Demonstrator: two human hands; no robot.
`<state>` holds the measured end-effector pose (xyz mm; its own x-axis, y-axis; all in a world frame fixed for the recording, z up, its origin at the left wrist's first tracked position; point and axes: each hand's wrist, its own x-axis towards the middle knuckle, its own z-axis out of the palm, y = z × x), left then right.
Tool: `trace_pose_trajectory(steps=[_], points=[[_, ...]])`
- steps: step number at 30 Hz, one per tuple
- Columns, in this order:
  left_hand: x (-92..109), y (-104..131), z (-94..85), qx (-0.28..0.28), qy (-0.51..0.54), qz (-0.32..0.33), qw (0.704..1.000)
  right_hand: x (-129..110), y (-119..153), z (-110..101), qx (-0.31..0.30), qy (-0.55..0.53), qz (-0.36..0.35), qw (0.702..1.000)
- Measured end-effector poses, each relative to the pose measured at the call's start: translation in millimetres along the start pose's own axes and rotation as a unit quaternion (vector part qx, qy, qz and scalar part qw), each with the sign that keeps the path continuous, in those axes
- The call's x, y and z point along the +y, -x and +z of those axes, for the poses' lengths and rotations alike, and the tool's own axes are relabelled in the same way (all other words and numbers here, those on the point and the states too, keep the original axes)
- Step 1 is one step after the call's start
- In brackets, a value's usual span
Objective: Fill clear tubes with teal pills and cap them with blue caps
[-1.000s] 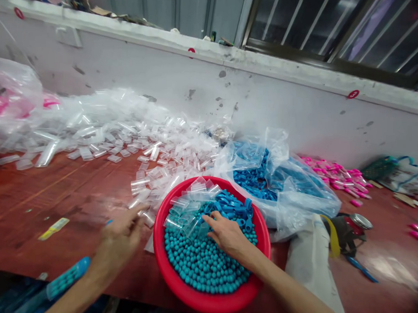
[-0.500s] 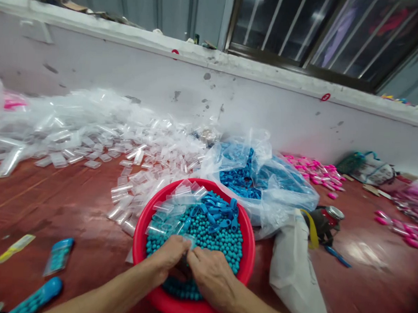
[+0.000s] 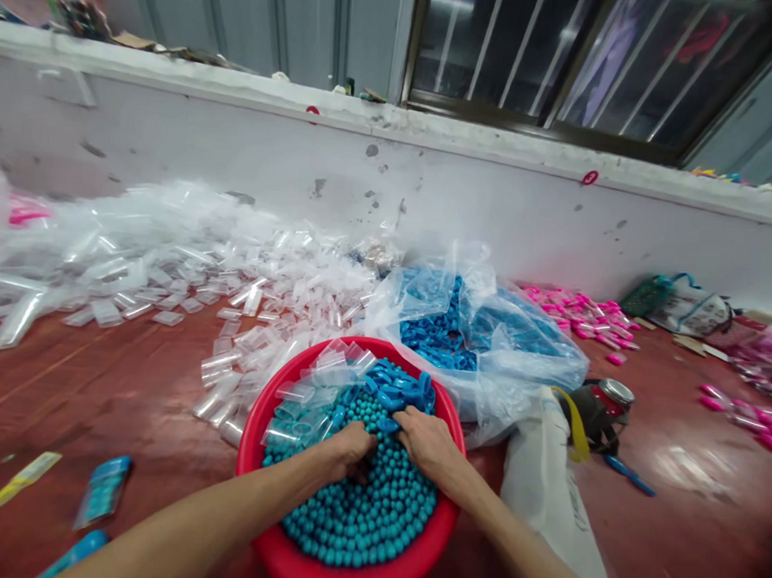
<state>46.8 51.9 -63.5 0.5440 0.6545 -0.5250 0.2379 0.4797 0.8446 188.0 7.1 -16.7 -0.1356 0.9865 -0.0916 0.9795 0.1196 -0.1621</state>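
Note:
A red basin (image 3: 449, 499) is filled with teal beads (image 3: 353, 533). Clear plastic sleeves (image 3: 299, 392) lie on the beads at its left side, and blue plastic caps (image 3: 398, 380) are heaped at the far right. My left hand (image 3: 352, 449) is low over the middle of the beads with its fingers curled in. What it holds, if anything, is hidden beneath the fingers. My right hand (image 3: 426, 442) reaches in from the right, its thumb and fingertips closed at a blue cap (image 3: 388, 425) by the near edge of the heap.
Behind the basin, a clear bag (image 3: 524, 365) holds more blue caps. A large pile of clear sleeves (image 3: 167, 260) spreads along the wall. Filled blue-capped packs (image 3: 104, 490) lie left on the red floor. A white sack (image 3: 544, 478) and a jar (image 3: 615, 396) stand right.
My hands were together over the beads and are now apart. The right one has moved up and right to the blue caps; the left has shifted slightly away from me.

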Motion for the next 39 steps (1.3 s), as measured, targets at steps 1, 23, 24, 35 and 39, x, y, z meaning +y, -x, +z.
trace_pose_trajectory(steps=[1, 23, 24, 35, 39], points=[[1.7, 3.7, -3.8, -0.006, 0.007, -0.013, 1.0, 2.0, 0.6, -0.9, 0.002, -0.018, -0.009, 1.0], [10.0, 76.9, -30.2, 0.053, 0.095, 0.069, 0.992, 2.0, 9.2, -40.2, -0.094, -0.174, -0.084, 0.977], [9.9, 78.4, -30.5, 0.071, 0.079, 0.075, 0.991, -2.1, 7.2, -40.0, -0.065, -0.151, -0.044, 0.985], [-0.6, 72.5, -32.9, 0.079, 0.019, 0.073, 0.994, -33.7, -6.0, 0.2, -0.08, -0.032, 0.023, 0.996], [-1.5, 71.4, -30.6, 0.043, 0.012, 0.105, 0.993, -23.9, 1.0, -7.4, -0.144, -0.338, -0.046, 0.929]])
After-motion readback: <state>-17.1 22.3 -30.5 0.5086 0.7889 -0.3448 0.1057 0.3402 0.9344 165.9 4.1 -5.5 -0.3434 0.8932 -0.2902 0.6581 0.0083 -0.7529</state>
